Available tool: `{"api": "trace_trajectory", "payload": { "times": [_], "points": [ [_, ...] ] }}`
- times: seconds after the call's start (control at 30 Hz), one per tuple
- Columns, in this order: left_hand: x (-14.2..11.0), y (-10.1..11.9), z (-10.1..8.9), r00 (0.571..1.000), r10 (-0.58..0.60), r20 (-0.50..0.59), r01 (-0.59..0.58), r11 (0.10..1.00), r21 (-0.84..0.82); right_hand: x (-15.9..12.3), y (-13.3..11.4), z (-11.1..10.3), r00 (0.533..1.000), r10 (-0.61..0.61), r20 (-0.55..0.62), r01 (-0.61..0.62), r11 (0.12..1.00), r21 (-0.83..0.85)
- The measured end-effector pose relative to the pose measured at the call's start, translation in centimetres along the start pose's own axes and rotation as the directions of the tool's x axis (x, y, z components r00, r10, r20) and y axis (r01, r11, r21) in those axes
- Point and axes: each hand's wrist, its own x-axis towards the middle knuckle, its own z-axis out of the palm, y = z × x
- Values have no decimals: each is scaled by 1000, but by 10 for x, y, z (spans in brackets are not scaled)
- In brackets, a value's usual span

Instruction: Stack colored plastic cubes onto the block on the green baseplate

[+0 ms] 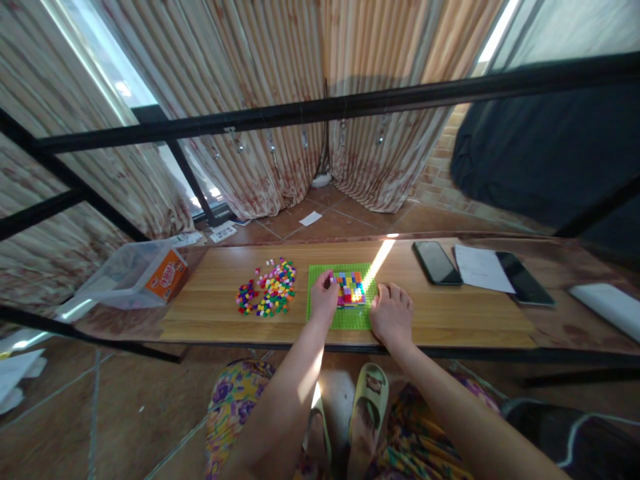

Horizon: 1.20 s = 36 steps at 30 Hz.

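Observation:
A green studded baseplate (345, 323) lies on the wooden board, with a low block of many-coloured building bricks (352, 288) built up on it. At the block's upper left corner, my left hand (324, 299) has thumb and forefinger pinched together. A small pinkish building brick shows at these fingertips, though partly hidden. My right hand (393, 313), fingers curled, grips the right edge of the baseplate. Loose small bricks (274, 291) in many colours are spread on the board to the left of the plate.
A clear plastic box (117, 277) with an orange label stands at the left end. On the right lie a phone (437, 263), a white paper (483, 268) and a second dark device (525, 280). A black metal bar (300, 110) crosses beyond the board, before curtains (260, 53).

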Motion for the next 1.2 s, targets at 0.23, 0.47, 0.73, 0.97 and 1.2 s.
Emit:
{"api": "trace_trajectory", "payload": {
  "times": [0.23,0.47,0.73,0.97,1.2],
  "points": [
    [1,2,-3,999,-33,33,34,999,-26,0,0,-1,1000,-9,-20,9,1000,-3],
    [-15,-9,-36,989,101,-105,-85,985,150,0,3,4,999,-22,-35,22,1000,-15],
    [-50,2,-123,918,322,-230,-71,706,705,1,4,5,1000,-18,-11,18,1000,-5],
    [-47,11,-116,933,320,-163,35,370,928,1,4,5,1000,-20,-10,20,1000,11],
    [-38,15,-114,955,252,-155,86,263,961,0,3,3,1000,-23,-19,23,1000,-13]
  ]
}}
